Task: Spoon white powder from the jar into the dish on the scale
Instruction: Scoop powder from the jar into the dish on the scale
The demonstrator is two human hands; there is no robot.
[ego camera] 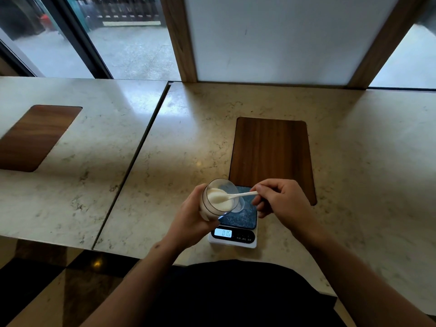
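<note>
My left hand (pixel 188 220) holds a clear glass jar (pixel 218 199) tilted toward the right, its mouth facing my right hand, with white powder inside. My right hand (pixel 280 204) pinches the handle of a small white spoon (pixel 236 196), whose bowl lies inside the jar on the powder. Below and just right of the jar, a small clear dish (pixel 239 207) sits on the dark platform of a white digital scale (pixel 238 232). The jar hides most of the dish. The scale's lit display shows digits I cannot read for sure.
The scale stands near the front edge of a marble counter (pixel 184 142). A dark wooden inlay (pixel 271 156) lies just behind it, another wooden inlay (pixel 35 138) on the left slab. A seam splits the two slabs. A white panel (pixel 271 38) rises at the back.
</note>
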